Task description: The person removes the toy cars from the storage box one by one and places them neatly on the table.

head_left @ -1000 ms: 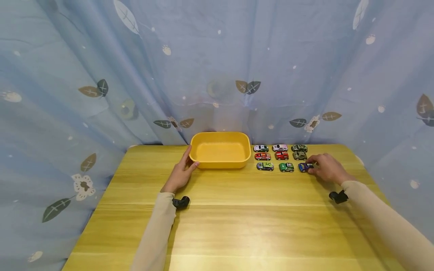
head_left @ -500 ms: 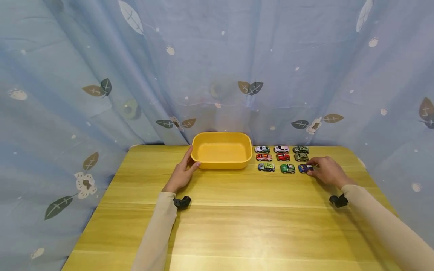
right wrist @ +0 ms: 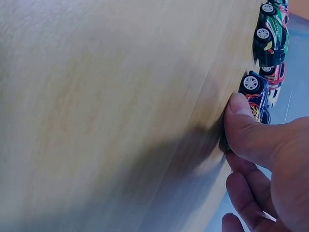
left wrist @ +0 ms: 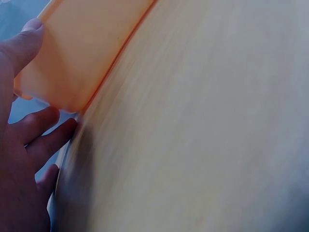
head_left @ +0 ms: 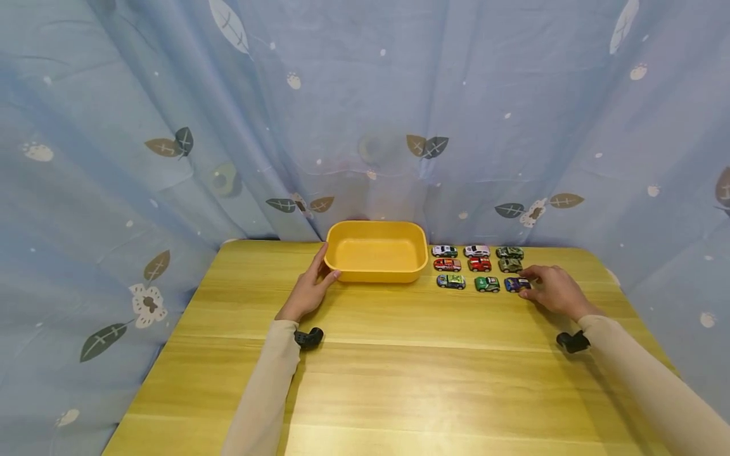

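My left hand [head_left: 307, 292] holds a yellow plastic bin [head_left: 376, 277] by its near left corner, the thumb at the front rim and the fingers along the left side. In the left wrist view the bin's wall [left wrist: 77, 58] shows orange, with the thumb over its rim. My right hand [head_left: 556, 291] pinches a blue toy car [head_left: 516, 284] between thumb and fingers at its right end. The car stands on its wheels at the right of the nearest row; in the right wrist view the thumb [right wrist: 241, 113] overlaps part of the car.
Several toy cars stand in three rows right of the bin, among them a green car [head_left: 487, 284], a red car [head_left: 480, 264] and a camouflage car [head_left: 510, 252]. A patterned blue curtain [head_left: 342, 95] hangs behind the wooden table [head_left: 422, 380].
The blue car has turned slightly straighter and sits a little closer to the green car, the right hand staying at it. The left hand keeps its place on the bin. The head view has shifted slightly.
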A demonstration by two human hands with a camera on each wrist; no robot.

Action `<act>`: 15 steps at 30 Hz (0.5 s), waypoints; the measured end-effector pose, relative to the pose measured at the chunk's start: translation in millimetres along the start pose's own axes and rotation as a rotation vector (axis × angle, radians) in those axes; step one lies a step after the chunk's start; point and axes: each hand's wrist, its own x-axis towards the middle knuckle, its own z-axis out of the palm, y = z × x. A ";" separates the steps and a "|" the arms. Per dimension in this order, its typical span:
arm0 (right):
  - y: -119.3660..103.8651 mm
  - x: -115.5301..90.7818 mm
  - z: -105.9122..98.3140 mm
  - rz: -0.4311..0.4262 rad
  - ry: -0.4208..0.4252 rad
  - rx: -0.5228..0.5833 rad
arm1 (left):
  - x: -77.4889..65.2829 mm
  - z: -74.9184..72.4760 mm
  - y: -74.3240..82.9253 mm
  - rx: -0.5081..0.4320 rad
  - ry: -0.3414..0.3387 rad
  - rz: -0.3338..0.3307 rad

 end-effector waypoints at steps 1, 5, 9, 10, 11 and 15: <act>0.4 -0.8 -0.1 0.002 -0.001 0.000 | 0.0 0.6 -0.3 -0.002 0.000 -0.003; 1.2 -2.9 -0.4 0.009 -0.006 0.006 | -1.1 2.8 -1.3 -0.019 0.005 -0.001; 3.5 -5.3 -1.0 0.008 -0.010 0.010 | -1.1 5.2 -2.2 -0.043 0.008 0.012; 5.0 -5.9 -1.2 0.006 -0.011 0.007 | -1.1 5.7 -2.2 -0.050 0.007 0.011; 6.5 -6.7 -1.9 0.003 -0.013 0.003 | -1.2 6.1 -2.3 -0.056 0.005 0.010; 10.6 -10.5 -5.9 0.005 -0.019 -0.014 | -1.8 6.0 -4.1 -0.082 0.002 -0.013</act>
